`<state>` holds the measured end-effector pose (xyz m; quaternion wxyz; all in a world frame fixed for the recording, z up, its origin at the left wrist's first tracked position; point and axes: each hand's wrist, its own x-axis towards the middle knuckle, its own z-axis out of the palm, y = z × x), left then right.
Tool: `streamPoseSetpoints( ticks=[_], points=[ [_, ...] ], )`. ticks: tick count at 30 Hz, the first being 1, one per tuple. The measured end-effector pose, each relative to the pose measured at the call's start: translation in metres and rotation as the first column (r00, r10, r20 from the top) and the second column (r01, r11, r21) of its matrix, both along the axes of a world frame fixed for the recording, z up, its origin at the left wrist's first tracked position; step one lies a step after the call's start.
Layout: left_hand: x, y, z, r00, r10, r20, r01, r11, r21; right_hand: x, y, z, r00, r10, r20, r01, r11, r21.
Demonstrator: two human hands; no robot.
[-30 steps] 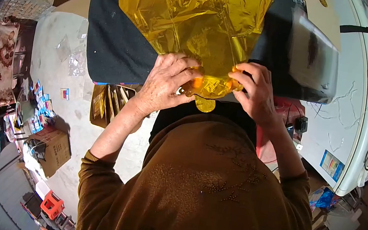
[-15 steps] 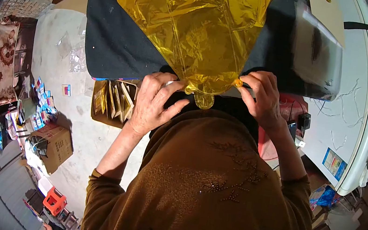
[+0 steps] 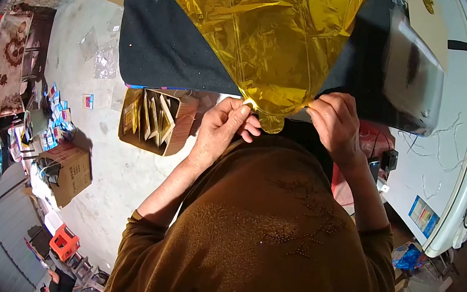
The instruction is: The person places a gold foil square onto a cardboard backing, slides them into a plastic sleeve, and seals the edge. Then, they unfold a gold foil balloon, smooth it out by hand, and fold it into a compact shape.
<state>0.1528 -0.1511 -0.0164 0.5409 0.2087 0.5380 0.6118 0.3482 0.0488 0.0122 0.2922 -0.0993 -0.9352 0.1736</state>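
Observation:
A flat, crinkled gold foil sheet [image 3: 272, 38], shaped like a balloon with a small rounded tab at its near end, lies over a table with a black cloth [image 3: 169, 47]. My left hand [image 3: 224, 130] pinches the sheet's near left corner between thumb and forefinger, its other fingers curled loosely. At the near right corner, the fingers of my right hand [image 3: 335, 124] are pressed together on the foil edge. The tab hangs between both hands, just past the table's edge.
Below the table's left side, an open cardboard box [image 3: 179, 129] holds several flat packets. A clear plastic-covered stack [image 3: 413, 76] sits on the right of the table. Further off are a brown carton [image 3: 71, 174], an orange stool [image 3: 65, 242] and a person [image 3: 62, 284] at lower left.
My left hand has closed from a spread thumb to a pinch on the foil corner. My right fingers have drawn closer together. The view has shifted, with table and foil displaced slightly rightward.

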Motion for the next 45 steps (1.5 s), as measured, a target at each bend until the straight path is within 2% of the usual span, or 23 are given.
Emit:
streamPoseSetpoints(
  ticks=[5,8,9,10,11,12,13,16,21,24,27,31,38,39,42,45],
  points=[
    [0.001,0.0,0.004,0.997,0.056,0.061,-0.059,0.998,0.034,0.0,-0.003,-0.001,1.0,0.006,0.009,-0.006,1.0,0.013],
    [0.004,-0.006,0.008,0.986,0.157,-0.06,-0.155,0.987,0.042,0.002,-0.004,-0.005,0.999,-0.001,0.035,0.0,1.0,0.014],
    [0.004,-0.01,0.008,0.956,0.174,-0.236,-0.177,0.984,0.007,0.002,-0.006,0.0,0.999,-0.007,0.053,0.006,1.0,0.018],
    [0.003,-0.011,0.008,0.836,0.158,-0.526,-0.14,0.987,0.075,0.001,-0.007,0.004,0.997,-0.012,0.072,0.011,1.0,0.022],
    [0.001,-0.009,0.013,0.629,0.152,-0.762,-0.083,0.988,0.128,0.001,-0.008,0.007,0.997,0.0,0.078,-0.002,1.0,0.023],
    [0.0,-0.007,0.016,0.358,0.153,-0.921,-0.012,0.987,0.159,0.0,-0.009,0.01,0.996,0.012,0.083,-0.014,1.0,0.024],
    [-0.001,-0.008,0.013,0.279,0.157,-0.948,0.043,0.984,0.175,-0.001,-0.01,0.011,0.996,0.022,0.088,-0.025,0.999,0.026],
    [-0.001,-0.004,0.017,0.201,0.118,-0.972,0.123,0.982,0.145,-0.005,-0.016,0.008,0.997,0.053,0.061,-0.055,0.998,0.035],
    [-0.007,0.012,0.023,0.041,0.098,-0.994,0.118,0.988,0.102,-0.009,-0.026,-0.006,0.99,0.139,0.01,-0.139,0.986,0.094],
    [-0.012,0.02,0.026,0.023,0.092,-0.996,0.137,0.986,0.094,-0.016,-0.03,-0.011,0.989,0.149,-0.012,-0.145,0.977,0.154],
    [-0.016,0.024,0.024,0.012,0.101,-0.995,0.111,0.989,0.101,-0.02,-0.03,-0.014,0.99,0.131,-0.05,-0.123,0.982,0.14],
    [-0.017,0.034,0.033,0.135,0.143,-0.98,0.013,0.989,0.147,-0.027,-0.028,-0.013,0.988,0.084,-0.133,-0.08,0.996,0.038],
    [-0.026,0.039,0.034,0.337,0.171,-0.926,-0.071,0.985,0.156,-0.032,-0.03,-0.002,0.995,0.02,-0.101,-0.035,0.989,-0.142],
    [-0.026,0.04,0.037,0.325,0.175,-0.929,-0.093,0.984,0.153,-0.032,-0.03,-0.003,0.995,0.024,-0.094,-0.037,0.991,-0.129],
    [-0.025,0.043,0.042,0.407,0.139,-0.903,-0.146,0.986,0.086,-0.032,-0.031,-0.005,0.996,0.031,-0.086,-0.038,0.996,-0.083],
    [-0.026,0.048,0.045,0.407,0.146,-0.902,-0.184,0.98,0.076,-0.033,-0.032,-0.009,0.994,0.014,-0.107,-0.018,0.999,-0.043]
  ],
)
